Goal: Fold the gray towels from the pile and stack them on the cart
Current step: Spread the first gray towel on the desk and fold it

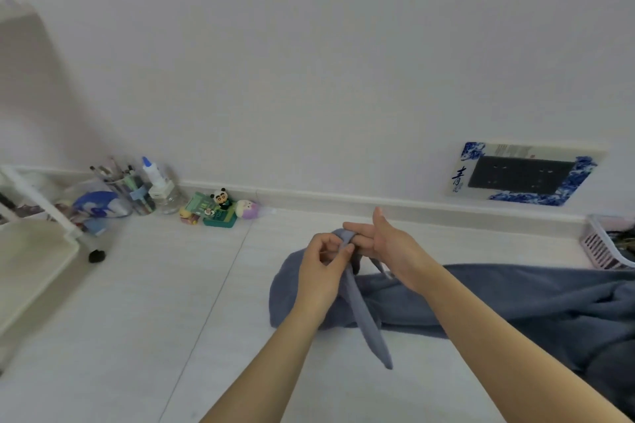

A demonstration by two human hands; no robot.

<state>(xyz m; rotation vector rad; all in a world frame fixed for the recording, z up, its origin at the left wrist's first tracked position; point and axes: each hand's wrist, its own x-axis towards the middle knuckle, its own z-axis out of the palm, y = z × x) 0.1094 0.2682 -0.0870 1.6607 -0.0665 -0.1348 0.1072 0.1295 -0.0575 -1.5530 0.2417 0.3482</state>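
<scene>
Pinching a lifted edge of a gray towel (364, 316), the left hand (321, 271) has thumb and fingers (347, 248) curled onto the cloth, while the right hand (385, 244) holds its fingers fairly straight with the same edge draped over them. From that hold a narrow strip of cloth hangs down and toward the camera; the rest of the towel lies on the pale floor (171, 302) just beneath the hands, running right into the gray pile (556, 306).

The cloth looks soft, limp and light (it sags at once wherever nothing supports it), so it should not slip from a pinch, but it will not keep a shape on its own. A corner or hem is probably the best place to grip, one in each hand, set apart enough to pull the edge taut.

Counting: two hands, one towel in hand. How many towels make up the pile I cannot tell, since the folds merge. One white cart (37, 251) stands well apart at the left, and no folded towel shows on its visible shelf. One pink basket (599, 247) sits at the right edge.
</scene>
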